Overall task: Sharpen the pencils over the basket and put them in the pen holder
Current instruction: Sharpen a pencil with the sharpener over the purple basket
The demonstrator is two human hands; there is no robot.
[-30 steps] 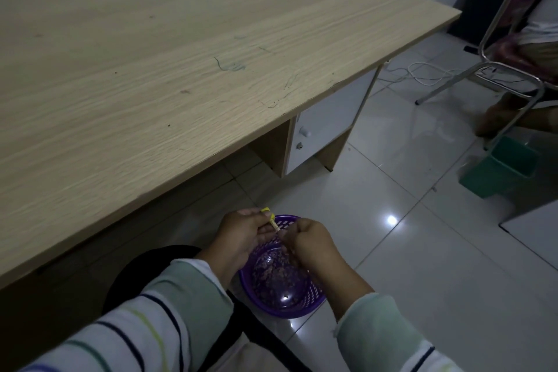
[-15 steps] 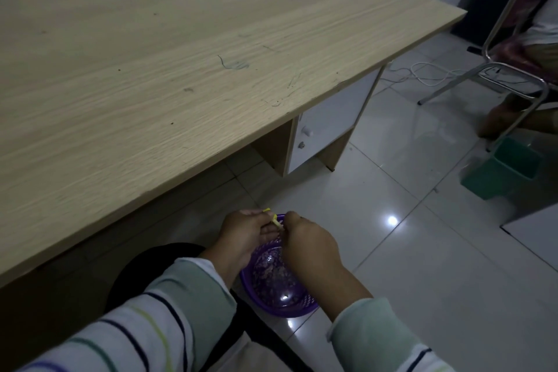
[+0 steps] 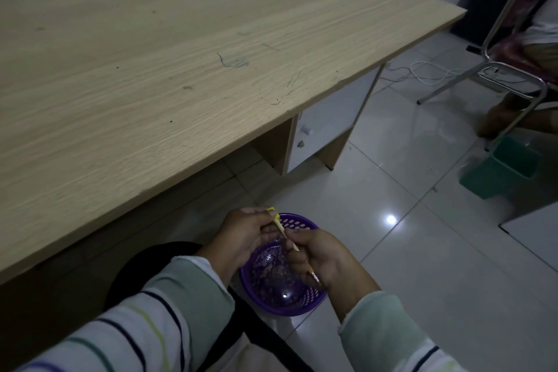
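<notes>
Head view: purple basket [image 3: 297, 306] on the near floor holds a layer of shavings [image 3: 268, 269]. Above it, the left hand [image 3: 244, 235] pinches a yellow sharpener [image 3: 274, 214] and the right hand [image 3: 320, 257] grips the pencil [image 3: 287, 238]. Since half a second ago, the right hand has drawn nearer, exposing more pencil.

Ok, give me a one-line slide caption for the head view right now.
Left hand holds a yellow sharpener on the pencil gripped by the right hand, over the purple basket.
</notes>
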